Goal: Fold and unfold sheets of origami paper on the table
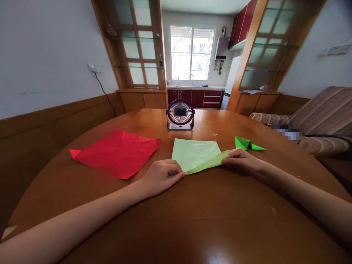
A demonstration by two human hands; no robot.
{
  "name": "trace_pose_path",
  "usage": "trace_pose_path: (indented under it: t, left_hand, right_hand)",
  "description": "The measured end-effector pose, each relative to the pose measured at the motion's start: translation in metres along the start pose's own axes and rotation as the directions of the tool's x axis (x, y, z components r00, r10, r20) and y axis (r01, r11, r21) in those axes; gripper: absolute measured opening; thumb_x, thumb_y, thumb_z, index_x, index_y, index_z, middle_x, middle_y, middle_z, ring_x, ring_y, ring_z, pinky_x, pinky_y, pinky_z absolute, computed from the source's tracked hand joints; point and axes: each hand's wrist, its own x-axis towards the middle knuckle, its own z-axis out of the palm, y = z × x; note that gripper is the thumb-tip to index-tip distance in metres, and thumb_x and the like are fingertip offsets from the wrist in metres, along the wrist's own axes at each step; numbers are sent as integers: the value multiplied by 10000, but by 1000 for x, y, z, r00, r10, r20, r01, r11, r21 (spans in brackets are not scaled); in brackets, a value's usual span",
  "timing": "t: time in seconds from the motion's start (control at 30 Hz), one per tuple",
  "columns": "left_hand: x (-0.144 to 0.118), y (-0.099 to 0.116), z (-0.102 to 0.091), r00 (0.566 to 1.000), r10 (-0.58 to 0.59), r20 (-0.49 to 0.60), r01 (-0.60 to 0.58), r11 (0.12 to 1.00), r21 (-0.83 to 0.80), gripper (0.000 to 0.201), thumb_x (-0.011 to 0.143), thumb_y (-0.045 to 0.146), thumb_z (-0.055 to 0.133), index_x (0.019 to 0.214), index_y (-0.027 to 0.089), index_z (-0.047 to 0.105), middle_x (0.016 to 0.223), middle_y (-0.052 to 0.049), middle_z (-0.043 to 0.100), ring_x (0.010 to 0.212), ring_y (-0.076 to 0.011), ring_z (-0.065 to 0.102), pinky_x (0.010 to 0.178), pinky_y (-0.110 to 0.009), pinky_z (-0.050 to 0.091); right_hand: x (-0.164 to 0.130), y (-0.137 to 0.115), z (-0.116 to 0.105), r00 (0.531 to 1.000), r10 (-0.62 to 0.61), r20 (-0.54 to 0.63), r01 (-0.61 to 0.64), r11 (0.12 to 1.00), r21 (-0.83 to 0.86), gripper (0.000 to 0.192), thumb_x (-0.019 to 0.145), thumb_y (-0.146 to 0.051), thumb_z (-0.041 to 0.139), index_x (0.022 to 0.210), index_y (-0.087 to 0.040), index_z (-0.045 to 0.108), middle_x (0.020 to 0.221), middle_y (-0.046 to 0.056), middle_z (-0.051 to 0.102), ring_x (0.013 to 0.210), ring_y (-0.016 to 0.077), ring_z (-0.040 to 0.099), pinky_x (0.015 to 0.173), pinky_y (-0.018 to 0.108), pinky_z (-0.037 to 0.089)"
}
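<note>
Light green paper (195, 154) lay just in front of the fan (180, 114) | my left hand (161, 178) pressed its near corner flat | my right hand (240, 158) pinched the folded edge | I judged it thin, floppy, easy to tear; best held by corners.

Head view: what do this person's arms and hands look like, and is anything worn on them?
Both forearms are bare up to the picture's edge: no sleeves show. The left hand and right hand wear no gloves, and no watch, bracelet or ring is visible. Fingernails are too small to judge. No markings show.
</note>
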Motion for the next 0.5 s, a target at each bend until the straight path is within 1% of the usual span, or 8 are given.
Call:
trace_pose_path:
  t: [0.1, 0.17, 0.27, 0.37, 0.43, 0.5]
  left_hand:
    - [0, 0, 3, 1000, -4, 2, 4, 1000, -5, 270, 915, 334, 560, 703, 187, 641, 761, -13, 675, 741, -144, 625, 711, -251, 483]
    - [1, 0, 3, 1000, -25, 10, 25, 1000, -12, 252, 905, 331, 576, 709, 187, 641, 759, -12, 670, 747, -147, 620, 711, -255, 479]
    - [2, 2, 1, 996, -84, 16, 85, 995, -45, 210, 884, 328, 604, 740, 183, 649, 779, -10, 663, 735, -142, 610, 660, -240, 467]
    - [2, 5, -2, 990, -140, 2, 139, 985, -98, 219, 878, 354, 613, 759, 175, 656, 784, -13, 656, 704, -133, 600, 602, -226, 447]
    - [2, 5, -2, 986, -167, -15, 164, 978, -129, 239, 871, 378, 622, 753, 173, 657, 776, -13, 657, 686, -130, 596, 582, -224, 439]
    - [2, 4, -1, 981, -190, -27, 184, 971, -154, 246, 851, 387, 644, 732, 173, 651, 763, -11, 661, 673, -129, 595, 577, -225, 441]
  right_hand:
    - [0, 0, 3, 997, 75, 6, -74, 966, 247, 321, 801, -466, 682, 869, -159, 744, 921, 86, 705, 876, 218, 652, 842, 383, 513]
    - [1, -2, 4, 995, 99, 17, -99, 946, 309, 328, 780, -459, 704, 906, -160, 746, 934, 94, 709, 905, 230, 652, 889, 406, 500]
    - [2, -6, 8, 993, 119, -1, -110, 925, 364, 336, 767, -460, 714, 926, -166, 746, 940, 95, 714, 891, 230, 656, 910, 417, 497]
    - [1, -9, 11, 989, 130, -65, -95, 916, 390, 298, 762, -450, 721, 893, -184, 750, 896, 81, 716, 808, 202, 654, 847, 385, 524]
    - [1, -9, 11, 986, 133, -101, -88, 927, 365, 295, 765, -459, 715, 880, -190, 748, 879, 75, 713, 775, 192, 648, 791, 367, 535]
    - [1, -7, 8, 987, 110, -121, -68, 948, 310, 312, 765, -475, 712, 879, -186, 743, 894, 75, 710, 800, 198, 645, 782, 364, 533]
